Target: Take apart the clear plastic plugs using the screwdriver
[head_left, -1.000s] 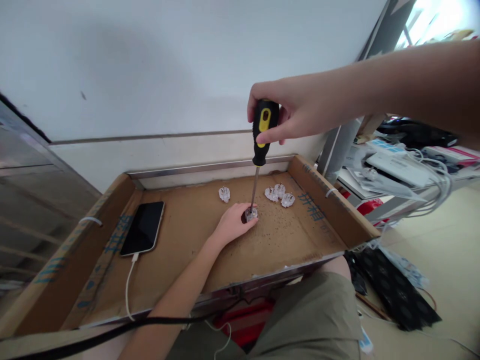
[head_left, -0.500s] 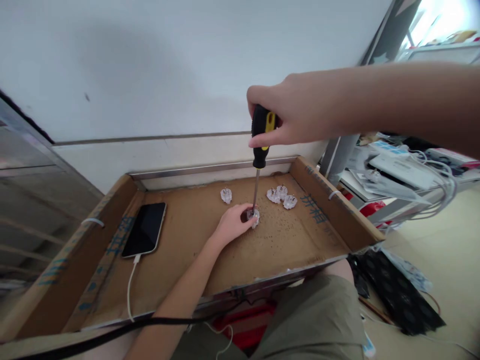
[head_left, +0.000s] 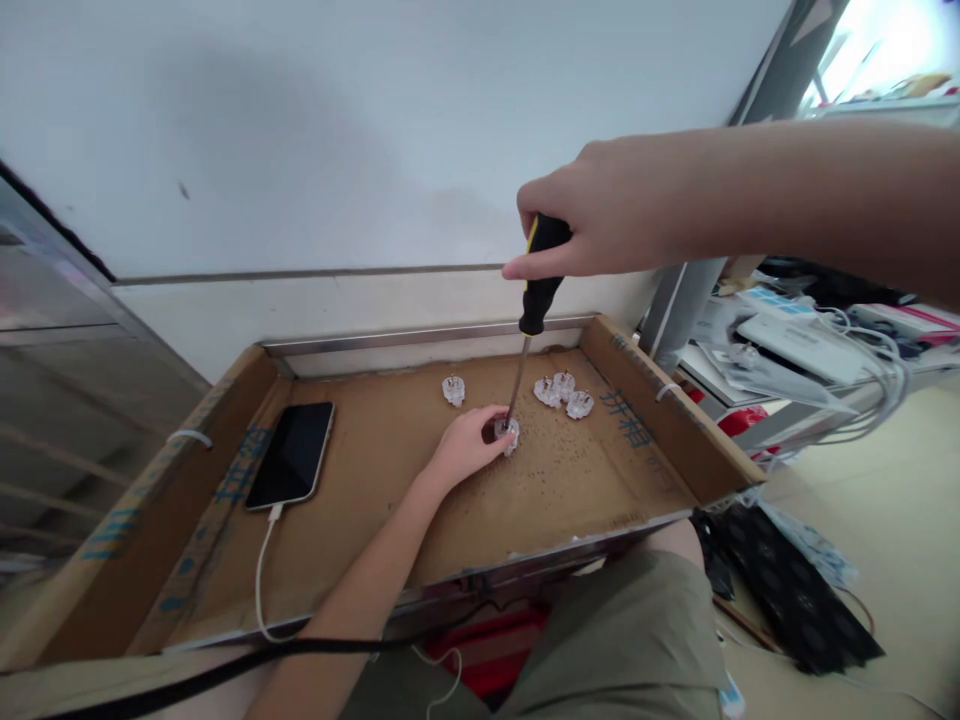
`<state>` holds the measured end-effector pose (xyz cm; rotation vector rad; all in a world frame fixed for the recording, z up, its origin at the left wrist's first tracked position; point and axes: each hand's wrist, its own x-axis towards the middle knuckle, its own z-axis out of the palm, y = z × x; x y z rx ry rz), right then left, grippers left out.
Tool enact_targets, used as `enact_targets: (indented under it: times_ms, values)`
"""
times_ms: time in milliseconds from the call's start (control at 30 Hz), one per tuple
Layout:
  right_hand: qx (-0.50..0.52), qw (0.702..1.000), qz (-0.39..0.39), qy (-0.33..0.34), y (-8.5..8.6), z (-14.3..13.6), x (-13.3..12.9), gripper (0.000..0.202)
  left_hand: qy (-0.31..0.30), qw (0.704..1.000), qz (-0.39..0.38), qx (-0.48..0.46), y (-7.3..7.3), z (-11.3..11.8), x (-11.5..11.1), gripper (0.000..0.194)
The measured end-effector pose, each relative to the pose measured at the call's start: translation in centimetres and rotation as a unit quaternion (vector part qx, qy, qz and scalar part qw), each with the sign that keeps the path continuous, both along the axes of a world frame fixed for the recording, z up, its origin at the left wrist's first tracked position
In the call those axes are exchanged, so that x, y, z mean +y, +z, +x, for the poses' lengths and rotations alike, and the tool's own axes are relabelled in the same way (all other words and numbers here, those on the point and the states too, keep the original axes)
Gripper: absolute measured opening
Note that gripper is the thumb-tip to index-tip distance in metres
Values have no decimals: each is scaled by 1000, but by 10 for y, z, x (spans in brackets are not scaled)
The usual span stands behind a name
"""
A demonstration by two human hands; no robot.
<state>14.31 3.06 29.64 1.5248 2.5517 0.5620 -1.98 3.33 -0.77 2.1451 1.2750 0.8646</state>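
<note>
My right hand (head_left: 574,225) is wrapped round the black and yellow handle of a screwdriver (head_left: 534,305), its shaft slanting down. The tip meets a small clear plastic plug part with metal pins (head_left: 508,436). Thumb and fingers of my left hand (head_left: 471,442) pinch that part against the cardboard. A similar clear part (head_left: 454,390) lies alone behind my left hand. Three more clear parts (head_left: 562,386) sit close together to the right of the screwdriver shaft. Exactly where the tip touches is too small to make out.
The cardboard tray (head_left: 360,520) has raised side walls. A phone (head_left: 291,456) with a white cable (head_left: 262,580) lies at its left. Small dark specks (head_left: 555,460) dot the cardboard. A black strap (head_left: 225,668) crosses the front. To the right, a cluttered shelf (head_left: 795,345) stands outside the tray.
The screwdriver's handle has tilted to the right and turned, with my right hand shifting its grip. My left hand and the clear part stay in place.
</note>
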Motion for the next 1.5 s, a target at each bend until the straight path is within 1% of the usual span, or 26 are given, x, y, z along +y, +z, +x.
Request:
enact_targets:
  times_ms: [33, 67, 133, 200, 267, 300, 400, 433, 467, 567, 600, 667, 767, 933, 967, 1033, 1067, 1100, 1200, 1233, 1267, 1300, 1367, 1400, 1433, 1500]
  values:
    - [-3, 1000, 12, -5, 0, 0, 0, 64, -2, 1000, -3, -3, 0, 0, 0, 36]
    - [0, 1000, 1, -6, 0, 0, 1, 62, -5, 1000, -6, -5, 0, -1, 0, 37]
    - [10, 998, -65, -4, 3, 0, 2, 53, -15, 1000, -14, -10, 0, -1, 1, 39]
    - [23, 991, -129, 2, 5, 1, 4, 53, -21, 1000, -17, -10, 0, -2, 1, 40]
    - [33, 987, -156, -2, 6, 1, 5, 48, -15, 1000, -14, -1, 1, -2, 1, 41]
    - [34, 989, -141, -10, 5, 2, 5, 48, -9, 1000, -10, 6, 1, -2, 0, 40]
    - [14, 1000, -8, -23, 0, 2, 3, 69, 5, 1000, 10, 28, 1, -1, -1, 38]
    - [9, 1000, 19, -19, -2, 2, 3, 70, 7, 999, 16, 32, 1, 0, -1, 37]
    - [6, 1000, 23, -11, -3, 2, 2, 66, 8, 999, 21, 34, 0, 0, -1, 36]
    - [27, 997, -67, 18, -3, 0, 0, 55, 7, 999, 29, 35, 0, 1, -2, 35]
    - [35, 996, -81, 31, -3, 0, 0, 53, 7, 999, 31, 34, 0, 1, -2, 36]
    - [40, 996, -58, 49, -3, -2, 0, 50, 2, 999, 35, 28, 1, 1, -2, 37]
    - [28, 999, 5, 46, -2, -3, -2, 61, -17, 999, 39, 19, 3, 2, -3, 31]
    - [11, 996, -80, 46, 0, -5, -8, 46, -22, 999, 37, 17, 3, 3, -3, 24]
    - [11, 997, -62, 41, -1, -5, -9, 45, -20, 999, 38, 17, 3, 3, -3, 24]
    - [9, 1000, 4, 29, -1, -5, -10, 59, -16, 999, 37, 18, 2, 3, -3, 25]
    - [8, 1000, 20, 23, -1, -4, -10, 64, -14, 999, 36, 19, 2, 3, -3, 26]
    - [7, 1000, 18, 18, -1, -3, -10, 63, -13, 999, 36, 20, 2, 3, -3, 26]
    - [12, 997, -75, 11, -2, -2, -10, 55, -17, 999, 37, 20, 3, 2, -3, 27]
    - [11, 997, -78, 10, -2, -2, -9, 51, -17, 999, 38, 18, 3, 2, -3, 27]
    - [2, 999, -51, 8, -3, -1, -9, 47, -18, 999, 38, 17, 3, 2, -3, 27]
    - [-10, 1000, -7, 5, -5, -1, -7, 48, -17, 999, 38, 16, 3, 2, -3, 27]
    - [-33, 997, 75, 8, -7, 1, -6, 61, -16, 999, 38, 14, 2, 2, -3, 29]
    - [-37, 996, 85, 15, -7, 2, -6, 62, -14, 999, 38, 12, 1, 2, -2, 29]
    - [-33, 997, 64, 23, -7, 3, -6, 60, -14, 999, 38, 10, 1, 2, -2, 30]
    - [-22, 999, -27, 19, -4, 2, -11, 55, -15, 999, 38, 9, -1, 2, -1, 31]
